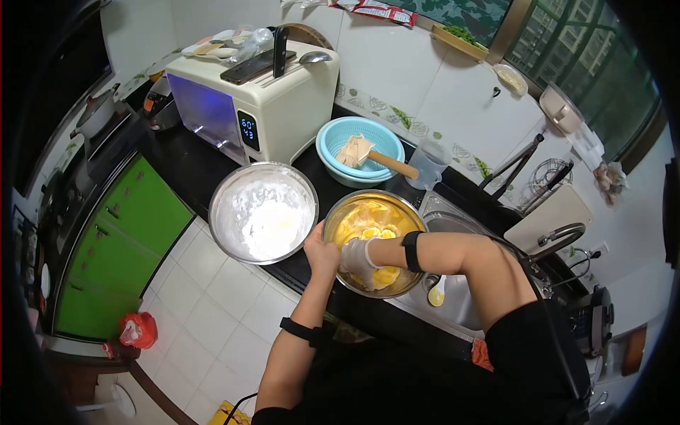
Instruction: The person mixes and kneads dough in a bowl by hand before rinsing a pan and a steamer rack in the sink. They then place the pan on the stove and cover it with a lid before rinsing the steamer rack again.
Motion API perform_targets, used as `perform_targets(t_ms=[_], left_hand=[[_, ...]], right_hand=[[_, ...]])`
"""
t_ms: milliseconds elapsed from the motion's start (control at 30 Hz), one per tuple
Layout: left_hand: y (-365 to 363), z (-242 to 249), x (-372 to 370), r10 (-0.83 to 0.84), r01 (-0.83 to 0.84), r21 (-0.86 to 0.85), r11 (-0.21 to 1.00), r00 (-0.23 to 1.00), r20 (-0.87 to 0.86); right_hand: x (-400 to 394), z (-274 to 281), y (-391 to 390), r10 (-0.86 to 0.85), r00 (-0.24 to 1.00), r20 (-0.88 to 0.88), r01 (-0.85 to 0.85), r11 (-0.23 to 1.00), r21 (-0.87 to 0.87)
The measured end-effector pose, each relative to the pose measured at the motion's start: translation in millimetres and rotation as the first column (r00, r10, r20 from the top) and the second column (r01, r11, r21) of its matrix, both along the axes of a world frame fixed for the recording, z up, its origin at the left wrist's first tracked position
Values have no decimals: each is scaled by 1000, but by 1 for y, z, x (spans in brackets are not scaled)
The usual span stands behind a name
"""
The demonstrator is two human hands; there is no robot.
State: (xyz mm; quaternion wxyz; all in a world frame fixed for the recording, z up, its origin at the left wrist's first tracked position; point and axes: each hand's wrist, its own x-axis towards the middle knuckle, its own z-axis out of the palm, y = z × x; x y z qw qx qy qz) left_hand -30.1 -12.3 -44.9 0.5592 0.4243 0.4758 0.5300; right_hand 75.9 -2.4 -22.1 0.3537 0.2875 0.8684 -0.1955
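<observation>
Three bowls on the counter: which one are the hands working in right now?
The steel bowl of yellow egg yolks, nearest the sink. The gloved right hand is inside it; the left hand grips its rim. The white-filled steel bowl and blue bowl sit untouched.

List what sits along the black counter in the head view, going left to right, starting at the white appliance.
White appliance → steel bowl of white mixture → steel bowl of yellow batter, with the left hand on its rim and the gloved right hand inside → sink → faucet.
</observation>
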Motion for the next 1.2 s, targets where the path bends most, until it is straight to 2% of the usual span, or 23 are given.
perform_targets(t_ms=[67, 100, 167, 233, 267, 333, 367, 433, 467, 500, 600, 667, 700, 767, 800, 867, 900, 967, 1000, 1033, 1100, 1133, 1200], left_hand=[[3, -3, 2, 64, -64, 27, 998, 998, 10], [6, -3, 2, 68, -68, 32, 997, 998, 14], [3, -5, 1, 59, -54, 99, 994, 997, -54], [0, -8, 1, 52, -49, 87, 995, 998, -23], [2, -6, 2, 47, -48, 94, 994, 999, 11], [-1, 7, 2, 18, -23, 87, 996, 998, 52], [-2, 10, 2, 0, -7, 81, 997, 996, 87], [0, 5, 2, -16, 13, 54, 998, 998, 58], [-1, 4, 3, 7, -9, 36, 999, 998, 67], [-1, 5, 4, 34, -35, 20, 999, 996, 78], [-4, 14, 2, 28, -28, 4, 1000, 998, 65], [-4, 7, 3, 31, -32, 21, 999, 998, 62], [-2, 5, 2, 39, -41, 39, 998, 998, 51], [-4, 15, 1, 43, -44, 53, 998, 999, 14], [-5, 18, 1, 42, -41, 51, 998, 999, -21], [-3, 10, 2, 60, -58, 73, 996, 998, -21], [-2, 6, 3, 74, -72, 95, 993, 997, -23], [-1, 3, 3, 78, -74, 118, 990, 996, -34], [0, 2, 2, 79, -72, 137, 988, 996, -49], [2, -1, 2, 88, -81, 134, 988, 995, -50], [2, -9, 2, 105, -81, 176, 981, 986, -132], [2, -7, 2, 104, -79, 176, 981, 985, -134], [1, -5, 1, 113, -88, 181, 979, 985, -129]], right_hand=[[-3, 10, -6, 289, 945, 154, -291, 957, -13], [6, 16, -4, 292, 943, 159, -294, 956, -8], [45, 31, -2, 158, 956, -248, -152, 987, 43], [74, 69, 1, 108, 986, -124, -93, 988, 120], [84, 67, -5, 99, 987, -125, -85, 990, 116], [100, 52, -16, -22, 996, 82, 5, 979, 204], [101, 42, -17, -31, 996, 79, 15, 980, 198], [93, 8, -9, -183, 971, 151, 187, 982, -15], [97, -40, 3, 67, 976, 205, -41, 991, -127], [81, -39, 6, 70, 976, 207, -43, 990, -132], [48, -25, 8, -34, 988, 151, 56, 989, -139], [53, -18, 0, -309, 950, -35, 308, 951, -36], [54, -14, 0, -305, 952, -36, 304, 952, -26], [57, 2, 6, -317, 948, -28, 308, 937, -162], [63, 11, 10, -314, 949, -30, 306, 939, -157], [77, 29, 18, -509, 857, -81, 487, 851, -195], [80, 28, 19, -505, 859, -82, 483, 854, -192], [85, 14, 21, -553, 812, -185, 575, 813, 93], [77, -2, 19, -623, 735, -268, 656, 754, 48], [64, -6, 25, -617, 740, -268, 649, 759, 45], [36, -13, 29, -451, 800, -395, 432, 891, -141], [29, -15, 29, -452, 799, -397, 433, 890, -142], [19, -18, 23, -392, 889, -238, 338, 911, -238]])
